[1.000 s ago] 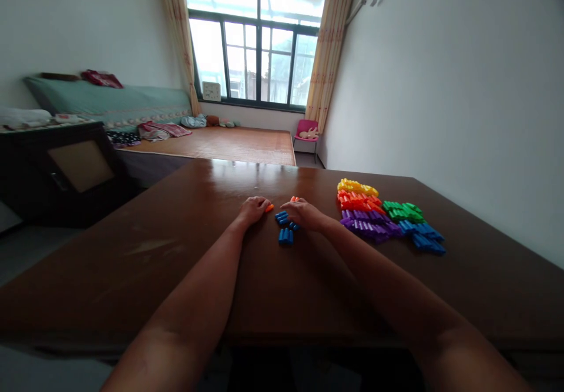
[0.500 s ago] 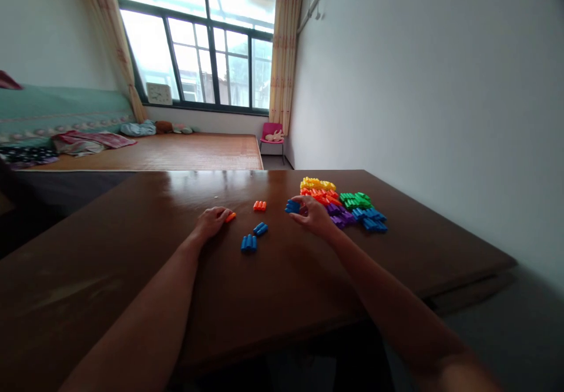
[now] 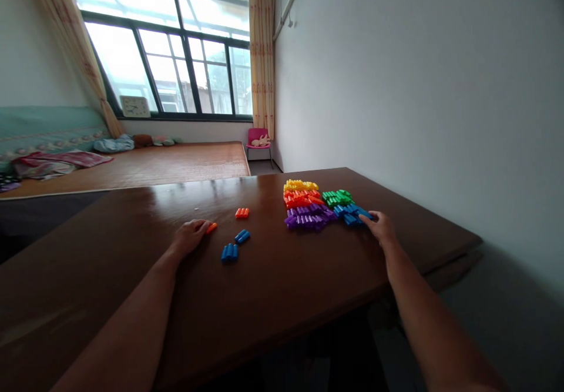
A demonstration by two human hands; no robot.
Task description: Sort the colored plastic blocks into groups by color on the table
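Note:
My left hand (image 3: 188, 238) rests on the table, its fingers closed on a small orange block (image 3: 212, 228). Over on the right, my right hand (image 3: 382, 227) has thumb and fingers around a blue block at the right end of the blue pile (image 3: 349, 214). Between my hands lie a ridged orange block (image 3: 242, 213), a tilted blue block (image 3: 242, 237) and another blue block (image 3: 230, 253). Purple blocks (image 3: 310, 217), orange-red blocks (image 3: 301, 197), yellow blocks (image 3: 300, 185) and green blocks (image 3: 337, 197) sit grouped by colour beside the blue pile.
Everything lies on a dark brown, glossy table (image 3: 282, 280). A white wall (image 3: 374, 86) runs along its right side. Beyond the table are a bed with a mat (image 3: 189, 160), a pink chair (image 3: 258, 139) and a window with a clock (image 3: 135, 107) on its sill.
My right hand has carried a blue block rightward, from left of the purple blocks to the right end of the blue pile. My left hand stays on its orange block. The view has shifted right.

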